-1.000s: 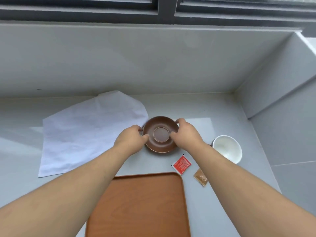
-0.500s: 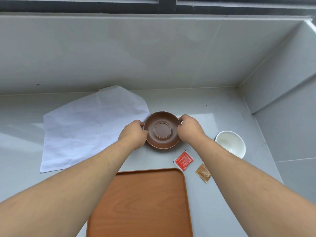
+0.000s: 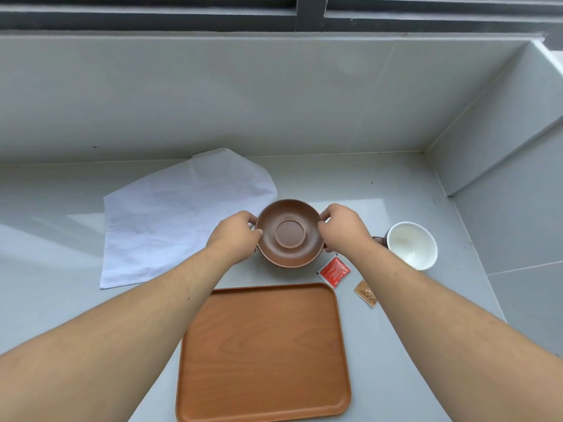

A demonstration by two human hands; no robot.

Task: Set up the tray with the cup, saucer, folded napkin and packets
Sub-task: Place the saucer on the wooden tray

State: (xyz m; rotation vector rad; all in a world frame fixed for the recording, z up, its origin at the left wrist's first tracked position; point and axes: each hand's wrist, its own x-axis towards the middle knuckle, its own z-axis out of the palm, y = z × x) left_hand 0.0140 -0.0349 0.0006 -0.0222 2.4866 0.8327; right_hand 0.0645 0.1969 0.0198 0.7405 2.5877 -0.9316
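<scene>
Napkin [image 3: 182,220] first, a white sheet spread flat and unfolded on the grey table [image 3: 54,269], out to the left of the left hand's fingers [image 3: 251,220] with its near edge running under that forearm; the left hand [image 3: 233,239] grips the left rim of the brown saucer [image 3: 289,233], thumb on the near side of the rim and fingers curled round the far edge, closed on it; the saucer sits between the two sets of fingers, its raised centre ring facing up, and whether it is lifted off the table or resting on it cannot be told; the right hand [image 3: 344,228] clamps the opposite rim in the same way, fingers hooked over the far side and closed on the saucer; nearer the person than both hands lies the wooden tray [image 3: 265,354], bare, well apart from the fingers; just below and right of the right fingers lies a red packet [image 3: 334,271] on the table, close to the tray's far right corner, and beyond it a brown packet [image 3: 366,293] partly covered by the right forearm; farthest right stands the cup [image 3: 411,245], white inside, upright, its brown handle beside the right wrist
</scene>
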